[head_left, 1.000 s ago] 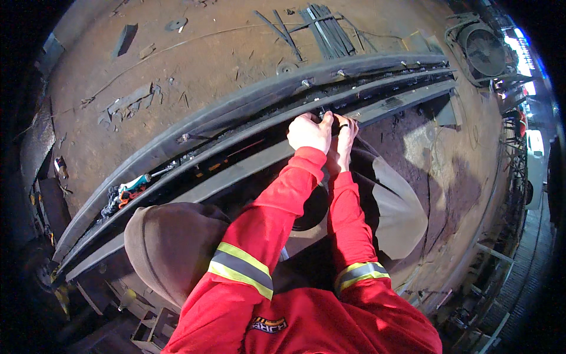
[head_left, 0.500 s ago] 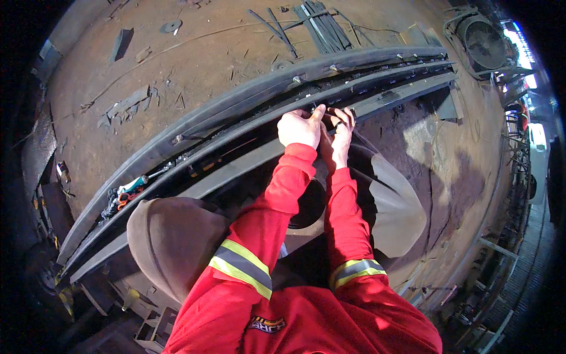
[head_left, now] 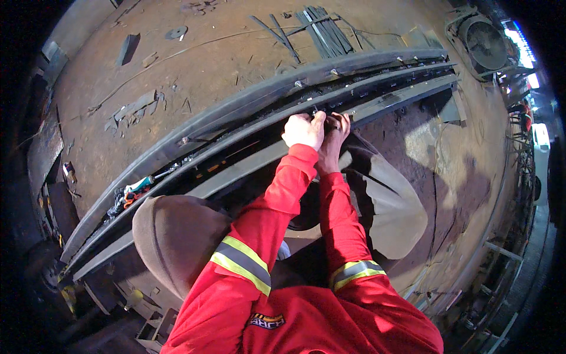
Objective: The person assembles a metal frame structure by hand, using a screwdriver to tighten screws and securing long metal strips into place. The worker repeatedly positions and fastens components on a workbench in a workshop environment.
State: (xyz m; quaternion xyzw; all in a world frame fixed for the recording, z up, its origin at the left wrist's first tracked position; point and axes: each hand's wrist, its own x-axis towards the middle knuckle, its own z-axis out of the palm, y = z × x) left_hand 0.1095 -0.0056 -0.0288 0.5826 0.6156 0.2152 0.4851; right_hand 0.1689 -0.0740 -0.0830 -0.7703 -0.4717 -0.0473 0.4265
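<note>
Both my hands meet over the nearest of several long dark metal beams [head_left: 253, 159]. My left hand [head_left: 303, 131] is closed with the thumb pressed on the fingers; a small shiny bit shows above the thumb, and I cannot make out what it is. Right beside it, my right hand [head_left: 333, 140] curls its fingers over the beam's edge, and what they grip is hidden. Beyond them runs a curved beam [head_left: 236, 109] with several bolts [head_left: 299, 84] sticking out.
A screwdriver with a teal and white handle [head_left: 140, 185] and an orange-handled tool [head_left: 126, 198] lie between the beams at left. Flat metal strips [head_left: 324, 32] lie on the brown floor at the back. A round fan [head_left: 483, 44] stands far right. My knees [head_left: 177, 242] flank my arms.
My hands have drawn closer together, with the right fingers more curled and slightly nearer the left hand. The view has shifted slightly; tools and beams stay in place.
</note>
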